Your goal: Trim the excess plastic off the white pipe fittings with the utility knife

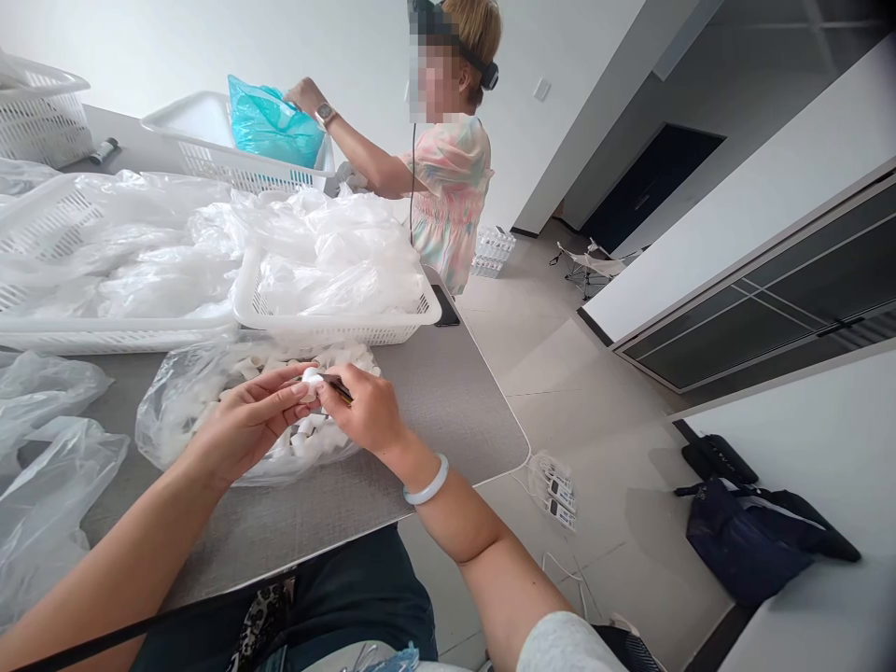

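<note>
Between the thumb and fingers of my left hand (262,411) is a small white plastic fitting (312,381). My right hand (368,408) grips a slim dark cutter with a yellow edge (339,388), its tip at the fitting; the exact kind of blade is too small to make out. Both hands are closed and meet above an open clear plastic bag (164,411). Many similar white fittings (308,439) lie loose in that bag, partly hidden beneath my hands.
White baskets (336,327) filled with clear bags stand behind my hands on the grey table (455,392). Loose plastic bags (56,504) lie at left. A co-worker (448,187) handles a blue bag (273,126) across the table. Power strips (562,499) lie on the floor.
</note>
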Motion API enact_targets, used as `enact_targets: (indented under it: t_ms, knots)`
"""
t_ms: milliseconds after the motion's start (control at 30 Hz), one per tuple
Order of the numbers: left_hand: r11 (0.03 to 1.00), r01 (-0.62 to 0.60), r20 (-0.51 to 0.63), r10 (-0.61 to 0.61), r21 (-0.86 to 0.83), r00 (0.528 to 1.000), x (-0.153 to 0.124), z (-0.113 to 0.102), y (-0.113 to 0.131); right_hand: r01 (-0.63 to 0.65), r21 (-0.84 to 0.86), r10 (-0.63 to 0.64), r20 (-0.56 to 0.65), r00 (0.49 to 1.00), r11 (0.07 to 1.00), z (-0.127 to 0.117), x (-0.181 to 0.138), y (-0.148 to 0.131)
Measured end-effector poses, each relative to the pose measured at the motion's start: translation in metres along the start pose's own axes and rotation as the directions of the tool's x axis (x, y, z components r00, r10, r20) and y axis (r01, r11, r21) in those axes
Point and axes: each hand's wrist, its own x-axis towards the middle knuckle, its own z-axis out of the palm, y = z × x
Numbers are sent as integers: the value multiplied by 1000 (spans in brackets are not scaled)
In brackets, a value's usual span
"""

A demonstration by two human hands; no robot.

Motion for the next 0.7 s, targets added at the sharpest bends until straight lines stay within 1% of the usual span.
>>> enact_targets:
  t_ms: [133,233,300,433,600,700]
  knots:
    - [998,48,24,-48,-27,999,0,0,1,-41,82,45,-38,998,996,3,0,5]
    - [998,52,16,-51,-37,999,1,-4,3,-77,93,83,-67,994,993,3,1,10]
    - [998,55,20,-54,-34,998,2,-7,3,-61,60,65,-67,996,996,1,2,11]
    - [999,42,57,-40,-34,998,4,-13,0,13,-10,-14,-52,999,1000,-1,0,7]
    - [1000,18,84,-18,-4,996,4,-13,-2,54,47,-52,-46,998,997,1,-2,1]
    - [997,-45,74,40,62,996,1,-10,-2,58,55,-56,-24,998,997,3,-4,0]
